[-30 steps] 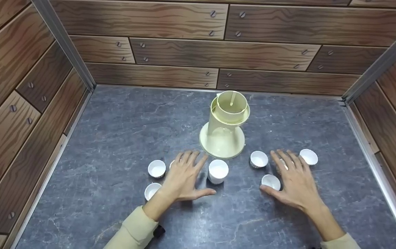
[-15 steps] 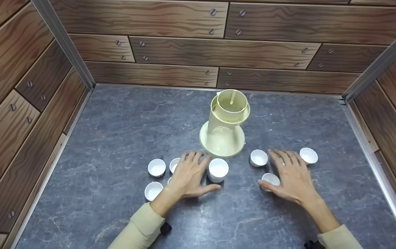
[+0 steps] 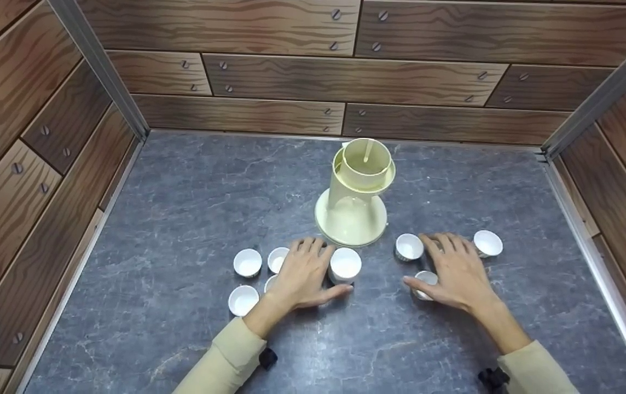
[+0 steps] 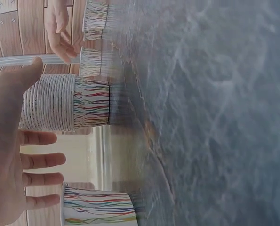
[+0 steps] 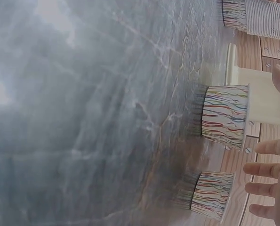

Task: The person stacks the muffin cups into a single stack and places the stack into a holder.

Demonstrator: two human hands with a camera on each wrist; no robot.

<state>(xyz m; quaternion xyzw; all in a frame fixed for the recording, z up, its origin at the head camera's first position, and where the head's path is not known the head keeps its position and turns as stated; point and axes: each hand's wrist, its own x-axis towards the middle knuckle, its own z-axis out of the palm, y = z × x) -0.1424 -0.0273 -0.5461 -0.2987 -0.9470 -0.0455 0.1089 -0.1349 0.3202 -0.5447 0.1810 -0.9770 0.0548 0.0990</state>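
Note:
My left hand (image 3: 305, 279) is spread beside a tall stack of nested white paper baking cups (image 3: 345, 266), its thumb on the near side and its fingers on the far side. In the left wrist view, the stack (image 4: 64, 102) has colourful wavy stripes at its base and stands between thumb and straight fingers. Over on the right, my right hand (image 3: 461, 276) hovers with fingers extended above a single baking cup (image 3: 425, 285), which the thumb partly covers. The right wrist view shows that striped cup (image 5: 224, 115) upright, close to the thumb and fingers (image 5: 262, 169).
Several single baking cups (image 3: 243, 301) stand left of the left hand, some partly hidden by it. Other cups (image 3: 409, 247) flank the right hand. A cream plastic stand with a cylinder (image 3: 352, 219) rises behind the stack. Wood-patterned walls (image 3: 274, 79) enclose the grey marbled table (image 3: 209, 186).
My left hand has moved right, closer to the stack, uncovering more of the cups on the left. My right hand has shifted slightly left, its thumb further across the near cup.

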